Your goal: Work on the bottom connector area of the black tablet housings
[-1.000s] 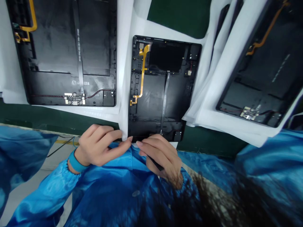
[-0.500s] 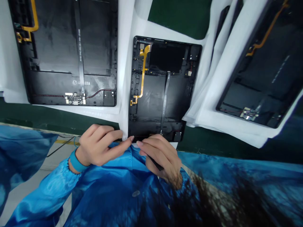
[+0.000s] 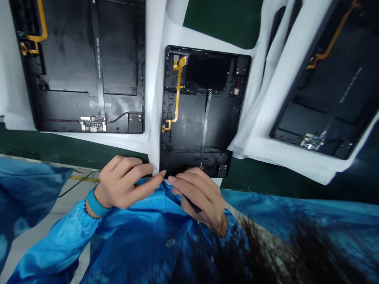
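Note:
In the middle lies an opened black tablet housing (image 3: 189, 130) with its inside facing up. A yellow flex cable (image 3: 178, 94) runs down its left side, and a dark ribbon cable (image 3: 206, 122) runs down its middle. At the housing's lower left corner rests the stretched index fingertip of my left hand (image 3: 126, 181), its other fingers bent, nothing seen in it. My right hand (image 3: 201, 193) is closed around a slim black tool (image 3: 192, 203) over the bottom edge. Its fingers hide the tool's tip and part of that edge.
A larger-looking tablet housing (image 3: 118, 59) with a small circuit board (image 3: 93, 123) lies at left. Another housing (image 3: 328, 94) sits tilted on white foam sheeting (image 3: 254, 157) at right. Green mat (image 3: 222, 23) shows beneath. A blue sleeve (image 3: 59, 240) covers my left arm.
The view has shifted very slightly. Both hands keep their places at the bottom edge of the middle housing, the right one still holding the tool.

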A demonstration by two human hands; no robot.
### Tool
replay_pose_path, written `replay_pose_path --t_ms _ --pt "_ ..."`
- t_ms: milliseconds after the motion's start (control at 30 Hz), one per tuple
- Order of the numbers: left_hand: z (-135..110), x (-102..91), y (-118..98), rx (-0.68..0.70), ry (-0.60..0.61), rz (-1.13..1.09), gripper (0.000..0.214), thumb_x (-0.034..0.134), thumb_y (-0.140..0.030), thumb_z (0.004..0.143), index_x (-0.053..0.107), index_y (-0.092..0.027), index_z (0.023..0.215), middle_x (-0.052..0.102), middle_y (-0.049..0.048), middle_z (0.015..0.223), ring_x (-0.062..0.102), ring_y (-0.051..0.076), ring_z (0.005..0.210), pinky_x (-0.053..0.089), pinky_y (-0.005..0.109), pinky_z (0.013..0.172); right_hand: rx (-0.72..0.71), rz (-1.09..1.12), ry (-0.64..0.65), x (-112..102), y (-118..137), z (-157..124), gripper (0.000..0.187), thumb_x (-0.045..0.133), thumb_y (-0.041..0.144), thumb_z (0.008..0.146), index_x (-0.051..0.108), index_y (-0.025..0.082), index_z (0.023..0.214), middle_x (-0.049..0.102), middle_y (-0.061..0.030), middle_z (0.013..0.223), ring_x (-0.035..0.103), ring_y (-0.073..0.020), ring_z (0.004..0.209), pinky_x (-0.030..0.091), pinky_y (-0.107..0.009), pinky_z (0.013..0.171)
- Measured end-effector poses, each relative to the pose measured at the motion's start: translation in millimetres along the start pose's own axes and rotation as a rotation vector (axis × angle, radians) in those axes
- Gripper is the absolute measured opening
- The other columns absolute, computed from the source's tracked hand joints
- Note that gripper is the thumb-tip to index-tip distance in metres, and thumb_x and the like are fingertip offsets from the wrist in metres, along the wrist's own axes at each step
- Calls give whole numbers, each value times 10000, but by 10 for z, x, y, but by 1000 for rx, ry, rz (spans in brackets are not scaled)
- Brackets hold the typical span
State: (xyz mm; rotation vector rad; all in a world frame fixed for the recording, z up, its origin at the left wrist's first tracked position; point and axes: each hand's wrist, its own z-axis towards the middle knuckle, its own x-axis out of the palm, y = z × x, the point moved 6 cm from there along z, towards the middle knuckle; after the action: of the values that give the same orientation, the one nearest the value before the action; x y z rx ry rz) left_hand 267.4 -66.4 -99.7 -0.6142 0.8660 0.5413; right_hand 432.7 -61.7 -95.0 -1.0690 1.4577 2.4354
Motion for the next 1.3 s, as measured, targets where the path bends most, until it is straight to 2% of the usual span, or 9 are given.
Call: replay_pose_path --t_ms 100,333,567,767,867,1067,1300 --pt "19 -3 -6 6 20 4 129 613 -218 934 698 -217 1031 667 -6 859 553 171 793 347 309 656 17 20 -23 -1 -4 21 396 570 -29 825 622 146 1176 702 -85 897 648 -189 778 599 -340 657" --pt "10 1 1 12 1 26 162 627 -272 928 689 -228 1071 674 -21 881 545 154 786 314 304 654 44 63 -92 -25 -41 42 390 552 -68 812 645 139 1129 659 -63 849 608 -174 765 561 -345 609" --pt "-21 6 4 13 -20 14 216 706 -249 874 697 -235 1089 676 -27 876 530 156 785 293 303 659 65 0 -125 -101 -76 -26 411 542 -52 807 667 173 1127 674 -46 815 611 -191 741 562 -368 585" --pt "-18 9 18 -3 -13 12 218 720 -262 877 696 -246 1093 666 -19 875 542 147 789 316 293 663 83 -13 -175 -104 -108 -84 402 558 -50 800 668 179 1112 676 -44 823 634 -197 748 558 -371 600" --pt "-20 -28 22 10 -19 -37 170 727 -232 864 699 -218 1032 672 -12 858 547 142 773 358 291 662 85 0 -197 -95 -107 -86 409 561 -55 794 657 193 1104 661 -32 817 626 -186 726 544 -358 592" --pt "0 -67 28 24 2 -67 127 669 -198 886 680 -192 1012 685 0 859 569 135 761 416 288 652 52 25 -126 18 -18 -36 336 550 10 832 648 188 1099 689 -40 859 631 -175 745 528 -346 611" --pt "8 -34 7 16 -49 -13 158 747 -166 819 673 -199 955 666 -22 841 550 117 729 387 283 635 73 2 -99 78 -6 -5 377 546 1 827 640 208 1128 719 -33 893 652 -180 776 506 -346 638"
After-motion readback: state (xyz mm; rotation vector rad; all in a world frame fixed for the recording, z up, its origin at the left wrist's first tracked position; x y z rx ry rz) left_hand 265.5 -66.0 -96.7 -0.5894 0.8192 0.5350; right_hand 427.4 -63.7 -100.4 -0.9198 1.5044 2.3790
